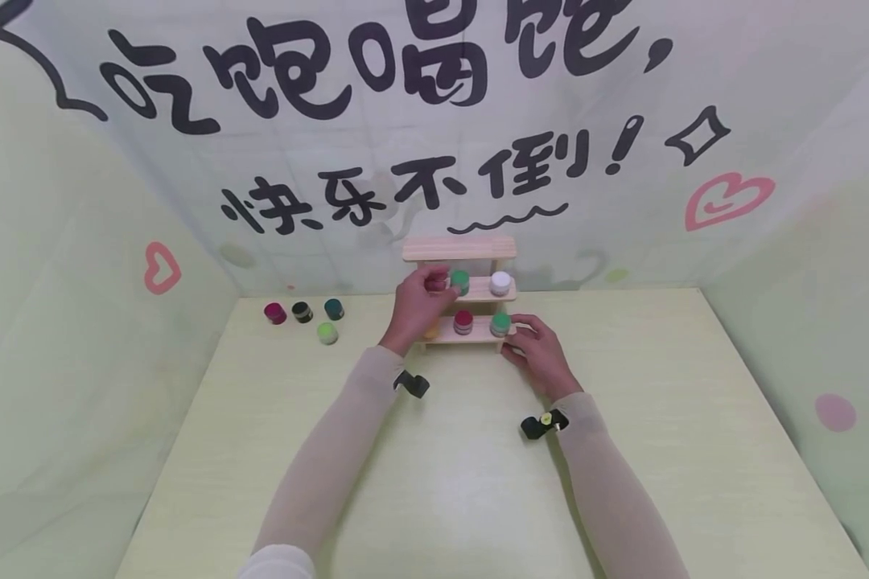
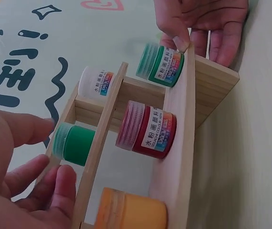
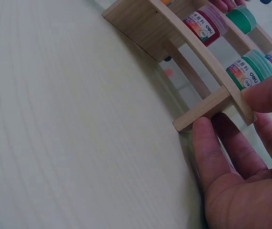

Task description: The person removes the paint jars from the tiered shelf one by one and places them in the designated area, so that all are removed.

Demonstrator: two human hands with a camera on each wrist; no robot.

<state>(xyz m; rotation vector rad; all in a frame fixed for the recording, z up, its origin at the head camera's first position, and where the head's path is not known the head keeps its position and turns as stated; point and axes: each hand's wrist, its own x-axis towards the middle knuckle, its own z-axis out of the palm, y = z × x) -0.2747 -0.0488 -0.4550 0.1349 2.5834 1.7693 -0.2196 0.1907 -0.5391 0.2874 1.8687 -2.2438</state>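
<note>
A small three-tier wooden display shelf (image 1: pixel 459 248) stands against the back wall with paint jars on its two lower tiers. My left hand (image 1: pixel 422 304) is beside a green paint jar (image 2: pixel 77 145) on the middle tier. Its fingers are spread about the jar's lid, with a gap visible in the left wrist view. To the right on that tier sits a white jar (image 1: pixel 500 283). The bottom tier bears an orange jar (image 2: pixel 131 210), a red jar (image 2: pixel 147 130) and another green jar (image 1: pixel 500 324). My right hand (image 1: pixel 539 354) grips the shelf's right end, thumb at the board's edge.
Left of the shelf, a magenta jar (image 1: pixel 275 313), a black jar (image 1: pixel 302 312), a teal jar (image 1: pixel 334 309) and a light green jar (image 1: pixel 327 333) stand on the pale table (image 1: pixel 442 466). A printed cloth wall (image 1: pixel 376 145) rises behind the shelf.
</note>
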